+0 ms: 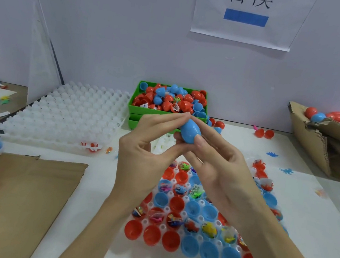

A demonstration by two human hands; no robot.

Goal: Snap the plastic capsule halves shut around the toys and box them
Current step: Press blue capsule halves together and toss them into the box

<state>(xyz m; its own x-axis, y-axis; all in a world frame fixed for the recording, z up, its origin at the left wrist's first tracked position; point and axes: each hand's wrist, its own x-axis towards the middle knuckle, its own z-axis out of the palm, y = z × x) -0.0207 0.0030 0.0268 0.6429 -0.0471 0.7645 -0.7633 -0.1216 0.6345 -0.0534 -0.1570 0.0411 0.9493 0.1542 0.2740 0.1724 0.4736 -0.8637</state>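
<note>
Blue capsule [190, 131] is pinched between both hands, the left hand [142, 155] and right hand [220, 167] curled on it, above the tray [186, 199] of red and blue halves holding toys

Blue capsule [190, 131]; green bin [137, 105]; brown cardboard [17, 196].

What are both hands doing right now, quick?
Left hand: fingertips pinch the top end of the blue capsule, thumb under it.
Right hand: thumb and fingers grip the same blue capsule at its lower end.
</note>
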